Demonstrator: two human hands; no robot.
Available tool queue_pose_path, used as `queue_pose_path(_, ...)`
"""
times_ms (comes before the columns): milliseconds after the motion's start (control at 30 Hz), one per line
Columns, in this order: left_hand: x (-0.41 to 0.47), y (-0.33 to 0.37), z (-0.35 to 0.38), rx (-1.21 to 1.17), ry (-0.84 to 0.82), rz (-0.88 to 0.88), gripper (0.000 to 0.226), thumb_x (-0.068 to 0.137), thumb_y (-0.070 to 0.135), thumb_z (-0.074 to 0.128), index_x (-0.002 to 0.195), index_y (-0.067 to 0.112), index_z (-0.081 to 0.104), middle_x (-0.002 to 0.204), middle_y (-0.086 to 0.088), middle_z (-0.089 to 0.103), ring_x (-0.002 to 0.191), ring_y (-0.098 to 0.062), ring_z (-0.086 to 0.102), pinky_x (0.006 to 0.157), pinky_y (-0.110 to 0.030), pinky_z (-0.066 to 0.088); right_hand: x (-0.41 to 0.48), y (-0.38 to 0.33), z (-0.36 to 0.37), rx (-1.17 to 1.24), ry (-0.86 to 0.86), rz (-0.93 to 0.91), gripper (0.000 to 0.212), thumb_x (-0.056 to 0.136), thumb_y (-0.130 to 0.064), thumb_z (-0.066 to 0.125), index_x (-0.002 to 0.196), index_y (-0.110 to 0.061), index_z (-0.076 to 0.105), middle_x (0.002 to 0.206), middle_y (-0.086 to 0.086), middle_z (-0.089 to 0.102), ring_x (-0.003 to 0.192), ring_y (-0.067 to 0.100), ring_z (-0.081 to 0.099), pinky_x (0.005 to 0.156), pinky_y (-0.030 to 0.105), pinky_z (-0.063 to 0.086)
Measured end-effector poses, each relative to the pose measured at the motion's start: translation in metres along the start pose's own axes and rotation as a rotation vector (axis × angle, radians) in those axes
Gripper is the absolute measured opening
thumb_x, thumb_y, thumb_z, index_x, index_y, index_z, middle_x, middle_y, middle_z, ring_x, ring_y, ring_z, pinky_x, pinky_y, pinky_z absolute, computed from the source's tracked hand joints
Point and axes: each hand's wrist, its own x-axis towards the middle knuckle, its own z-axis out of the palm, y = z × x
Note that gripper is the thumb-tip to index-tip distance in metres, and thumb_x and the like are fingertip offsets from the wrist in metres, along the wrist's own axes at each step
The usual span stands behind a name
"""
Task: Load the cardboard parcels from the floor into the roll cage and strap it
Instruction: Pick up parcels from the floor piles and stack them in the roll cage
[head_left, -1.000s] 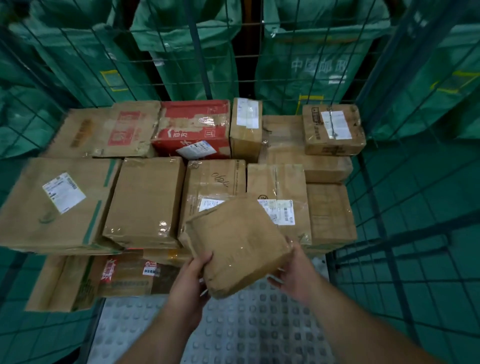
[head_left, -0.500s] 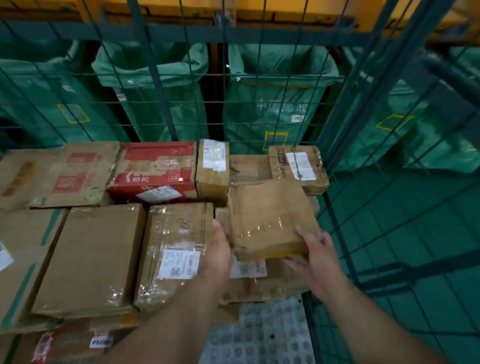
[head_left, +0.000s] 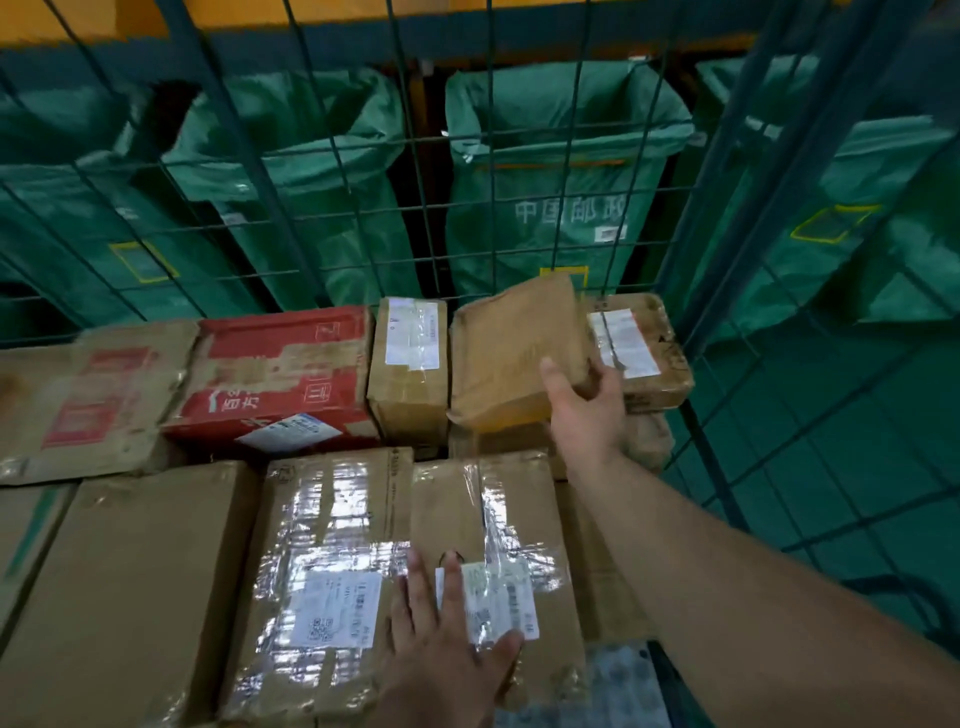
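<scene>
Right hand (head_left: 584, 415) gripping a small parcel (head_left: 517, 353), left hand (head_left: 449, 639) laid flat with fingers spread.

The small parcel is held tilted at its near right corner, above the back row of boxes inside the roll cage (head_left: 727, 218), between an upright box (head_left: 410, 374) and a labelled box (head_left: 641, 348) that it partly covers. The left hand is pressed, holding nothing, on a taped box (head_left: 493, 519) in the front row, over its white label (head_left: 498, 603). A red box (head_left: 280, 374) is seen to the left in the back row, and green mail sacks (head_left: 561, 171) are hung behind the wire mesh.
</scene>
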Motion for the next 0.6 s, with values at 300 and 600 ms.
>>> queue_pose_path(300, 0.003, -0.005, 0.022, -0.082, 0.090, -0.014, 0.105, 0.076, 0.096, 0.027, 0.151, 0.022, 0.039, 0.152, -0.024, 0.048, 0.126, -0.046, 0.054, 0.098, -0.057, 0.048, 0.021, 0.002, 0.033, -0.010, -0.157, 0.183, 0.016, 0.093, -0.056, 0.063, 0.093, -0.042, 0.055, 0.102, -0.013, 0.057, 0.100, 0.020, 0.058, 0.100, 0.051, 0.055)
queue_pose_path(600, 0.007, -0.002, 0.021, -0.021, 0.088, 0.001, 0.100, 0.081, 0.091, 0.024, 0.145, 0.017, 0.045, 0.137, -0.036, 0.057, 0.104, -0.053, 0.068, 0.084, -0.061, 0.057, 0.039, 0.005, 0.021, -0.140, -0.240, 0.214, 0.049, 0.096, -0.065, 0.051, 0.129, -0.030, 0.056, 0.119, -0.004, 0.061, 0.109, 0.024, 0.059, 0.100, 0.048, 0.055)
